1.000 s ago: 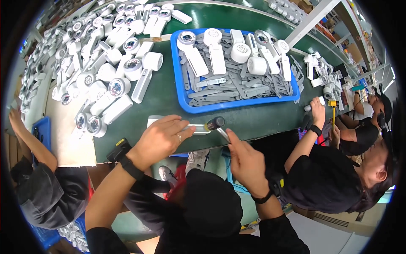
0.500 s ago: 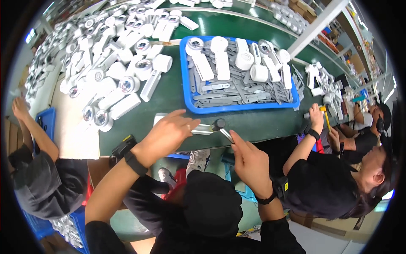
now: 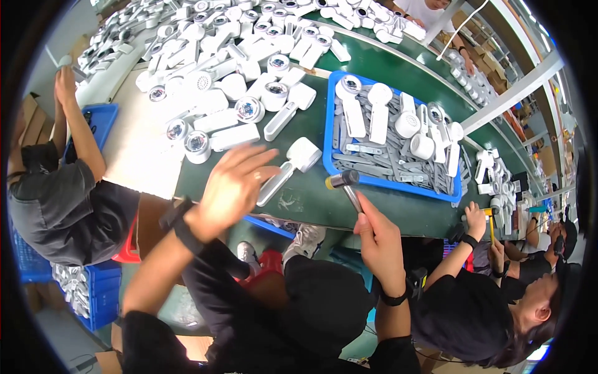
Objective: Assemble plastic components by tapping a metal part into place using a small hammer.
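One white unit [image 3: 301,156] lies on the green bench [image 3: 321,202], just ahead and to the right of the left hand [image 3: 232,187]: round head pointing away, handle running back toward the fingers. The left hand is blurred, fingers spread wide, no grip on anything visible; fingertips overlap the handle in this view, contact cannot be told. The right hand [image 3: 381,240] is closed round the shaft of a small mallet [image 3: 342,179]. Mallet head: forward and left of that hand, apart from the unit, not striking it.

Progress, as judged: this unit appears partway through handling, isolated from the others within easy reach of both hands. Cannot tell whether its handle carries a fitted strip, so no claim that it is complete.

Remaining stock: many grey strips [image 3: 374,168] lie loose in the blue tray [image 3: 328,128], ahead of the right hand; several white units [image 3: 379,112] rest on top of them. Beyond the left hand, a large heap of similar units [image 3: 249,111] spreads away. Which of these groups counts as done is not readable; by quantity, plenty appears left, with only one unit between the hands.
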The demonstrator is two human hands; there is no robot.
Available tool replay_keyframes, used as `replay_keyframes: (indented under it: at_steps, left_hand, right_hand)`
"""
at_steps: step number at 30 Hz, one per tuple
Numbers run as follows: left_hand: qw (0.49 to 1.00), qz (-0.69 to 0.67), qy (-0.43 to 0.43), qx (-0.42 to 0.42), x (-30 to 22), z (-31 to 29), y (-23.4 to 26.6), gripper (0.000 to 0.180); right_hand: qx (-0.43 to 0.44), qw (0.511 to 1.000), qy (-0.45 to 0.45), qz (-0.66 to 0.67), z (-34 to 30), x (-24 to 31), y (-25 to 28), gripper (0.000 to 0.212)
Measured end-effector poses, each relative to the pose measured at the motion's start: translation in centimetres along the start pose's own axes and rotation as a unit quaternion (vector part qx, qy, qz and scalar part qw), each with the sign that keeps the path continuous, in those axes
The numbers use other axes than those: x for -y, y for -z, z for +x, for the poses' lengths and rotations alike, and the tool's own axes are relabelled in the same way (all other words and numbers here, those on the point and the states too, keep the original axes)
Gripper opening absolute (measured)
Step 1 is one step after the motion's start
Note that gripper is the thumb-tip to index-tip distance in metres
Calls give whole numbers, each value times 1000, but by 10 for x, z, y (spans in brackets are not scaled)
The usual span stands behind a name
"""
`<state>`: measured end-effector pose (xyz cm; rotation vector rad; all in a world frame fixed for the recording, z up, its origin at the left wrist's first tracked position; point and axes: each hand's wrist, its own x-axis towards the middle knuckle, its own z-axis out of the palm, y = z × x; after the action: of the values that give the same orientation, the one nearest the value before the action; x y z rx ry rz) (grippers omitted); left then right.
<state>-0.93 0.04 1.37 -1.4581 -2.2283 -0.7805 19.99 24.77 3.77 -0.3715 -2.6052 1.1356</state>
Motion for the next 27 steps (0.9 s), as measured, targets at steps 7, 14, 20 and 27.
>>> replay_keyframes:
  at_steps: [7, 14, 20, 27]
  left_hand:
    - [990, 10, 110, -87, -33, -43, -47, 39]
    - [986, -51, 117, -104, -28, -42, -50, 30]
    - [987, -53, 128, -86, -33, -38, -47, 33]
    - [987, -57, 117, -93, -31, -37, -47, 35]
  right_hand:
    - [-2, 986, 122, -110, 41, 15, -30, 41]
    - [-53, 978, 146, -138, 52, 23, -41, 45]
    - [-8, 962, 129, -242, 49, 13, -53, 53]
    - [-4, 959, 102, -263, 51, 22, -58, 41]
